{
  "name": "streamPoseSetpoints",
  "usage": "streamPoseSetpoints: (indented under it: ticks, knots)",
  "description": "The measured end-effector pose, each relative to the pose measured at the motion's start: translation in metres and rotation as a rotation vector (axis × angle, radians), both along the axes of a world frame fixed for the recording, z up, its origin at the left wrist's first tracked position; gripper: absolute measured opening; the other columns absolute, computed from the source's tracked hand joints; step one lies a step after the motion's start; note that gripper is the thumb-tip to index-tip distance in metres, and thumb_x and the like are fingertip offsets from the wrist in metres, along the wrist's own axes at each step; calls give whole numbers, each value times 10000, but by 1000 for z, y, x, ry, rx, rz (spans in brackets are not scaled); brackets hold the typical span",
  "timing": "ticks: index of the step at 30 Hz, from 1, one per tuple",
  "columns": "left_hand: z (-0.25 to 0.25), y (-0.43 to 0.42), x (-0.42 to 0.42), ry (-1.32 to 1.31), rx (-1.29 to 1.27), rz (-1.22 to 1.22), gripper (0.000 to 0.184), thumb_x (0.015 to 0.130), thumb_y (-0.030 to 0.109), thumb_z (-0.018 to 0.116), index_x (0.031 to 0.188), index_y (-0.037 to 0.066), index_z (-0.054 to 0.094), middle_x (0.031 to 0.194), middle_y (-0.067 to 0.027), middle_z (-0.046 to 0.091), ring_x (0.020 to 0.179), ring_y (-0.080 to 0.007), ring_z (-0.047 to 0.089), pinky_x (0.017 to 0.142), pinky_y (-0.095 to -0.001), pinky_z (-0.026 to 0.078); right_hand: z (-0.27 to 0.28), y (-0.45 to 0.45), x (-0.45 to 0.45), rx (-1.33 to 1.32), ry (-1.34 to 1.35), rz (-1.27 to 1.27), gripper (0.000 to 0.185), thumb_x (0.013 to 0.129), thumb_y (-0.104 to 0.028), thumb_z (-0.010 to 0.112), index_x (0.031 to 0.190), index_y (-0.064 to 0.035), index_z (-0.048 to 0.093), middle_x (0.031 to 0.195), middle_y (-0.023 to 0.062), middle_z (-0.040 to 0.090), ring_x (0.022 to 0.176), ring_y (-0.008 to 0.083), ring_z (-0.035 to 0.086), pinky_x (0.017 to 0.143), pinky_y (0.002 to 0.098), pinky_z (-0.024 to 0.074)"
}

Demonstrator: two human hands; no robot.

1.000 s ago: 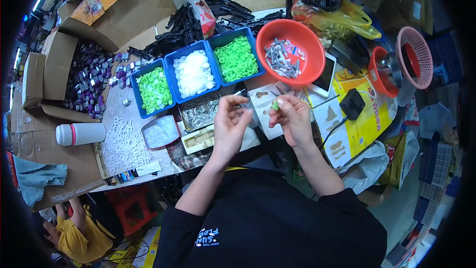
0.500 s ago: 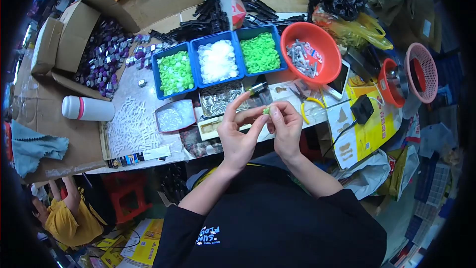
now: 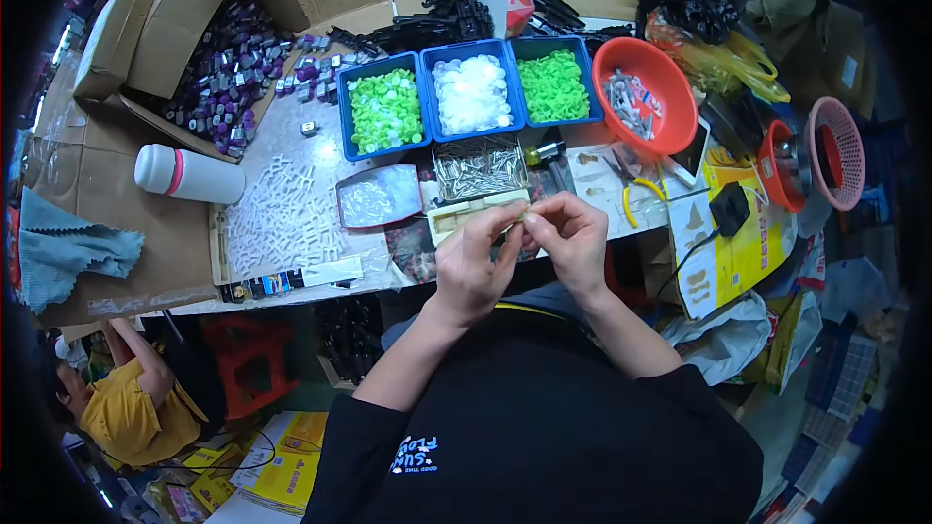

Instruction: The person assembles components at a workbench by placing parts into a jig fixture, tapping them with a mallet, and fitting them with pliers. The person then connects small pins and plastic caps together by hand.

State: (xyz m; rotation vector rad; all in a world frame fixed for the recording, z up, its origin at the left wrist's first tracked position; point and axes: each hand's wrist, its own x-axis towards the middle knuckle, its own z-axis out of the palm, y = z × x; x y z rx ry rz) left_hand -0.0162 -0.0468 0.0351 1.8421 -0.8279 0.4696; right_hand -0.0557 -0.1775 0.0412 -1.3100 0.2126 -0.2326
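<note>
My left hand (image 3: 474, 267) and my right hand (image 3: 575, 245) meet over the front edge of the table, fingertips together. Pinched between them is a small green plastic piece (image 3: 522, 216), mostly hidden by the fingers. Just beyond the hands sit a cream mold-like block (image 3: 449, 220) and a tray of metal pins or screws (image 3: 481, 167). Farther back stand three joined blue bins (image 3: 476, 133); the left holds green and whitish pieces (image 3: 385, 109), the middle translucent white pieces (image 3: 472, 92), the right green pieces (image 3: 551, 83).
Left are white plastic parts (image 3: 282, 213), a dish of clear pieces (image 3: 379, 196), a white bottle (image 3: 199, 175) and a cloth (image 3: 73, 247). Right are a red bowl (image 3: 677, 131), yellow-handled pliers (image 3: 631, 202) and a phone (image 3: 691, 157). Another person (image 3: 141, 412) sits lower left.
The view has shifted, so the table appears farther right and slightly higher. My left fingers have curled in closer around the green piece, and both hands still hold it.
</note>
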Motion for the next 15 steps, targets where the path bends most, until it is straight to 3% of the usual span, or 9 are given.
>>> streamPoseSetpoints:
  ticks: [4, 8, 10, 11, 12, 14, 15]
  knots:
    - [-4, 0, -1, 88, -30, -47, 407, 751, -83, 721, 1062, -12, 468, 938, -141, 674, 886, -234, 701, 737, -281, 581, -12, -11, 4, 314, 194, 35, 147, 903, -92, 566, 803, 5, 610, 666, 78, 643, 550, 104, 616, 513, 221, 492]
    - [-5, 3, 0, 179, -44, -17, 437, 752, -74, 725, 1067, 11, 435, 908, -138, 694, 875, -229, 705, 731, -268, 555, -14, -22, 6, 239, 205, 75, 127, 891, -101, 579, 794, -22, 599, 699, 80, 650, 578, 112, 620, 555, 237, 507]
    - [-5, 5, 1, 218, -57, -23, 444, 757, -70, 723, 1072, 16, 423, 911, -148, 699, 885, -219, 701, 756, -269, 535, -16, -27, 11, -13, 82, -78, 57, 878, -66, 582, 878, -22, 620, 799, 72, 677, 693, 112, 646, 607, 232, 505]
    - [-5, 6, 2, 243, -72, -16, 449, 757, -71, 722, 1076, 18, 418, 910, -152, 701, 890, -214, 699, 768, -269, 530, -10, -29, 12, -133, 21, -131, 253, 853, -2, 597, 1106, -5, 605, 991, 74, 682, 859, 136, 654, 717, 252, 526]
    - [-5, 7, 3, 268, -87, -8, 454, 757, -73, 720, 1079, 21, 413, 910, -155, 703, 894, -208, 696, 781, -269, 525, -6, -30, 15, -132, 21, -126, 253, 853, -2, 597, 1106, -5, 605, 991, 74, 682, 859, 136, 654, 717, 252, 526]
    - [-4, 9, 4, 284, -90, -2, 456, 758, -73, 719, 1080, 22, 410, 906, -156, 704, 897, -207, 695, 786, -268, 521, -4, -32, 19, -590, -43, -395, 492, 827, 51, 606, 1303, -24, 507, 1149, 62, 642, 961, 157, 638, 800, 270, 531]
    - [-3, 9, 5, 297, -95, -1, 458, 759, -73, 717, 1081, 23, 407, 902, -158, 705, 899, -206, 694, 792, -267, 518, -10, -40, 18, -507, -18, -341, 578, 831, 57, 606, 1376, -13, 427, 1194, 103, 618, 962, 174, 642, 853, 280, 524]
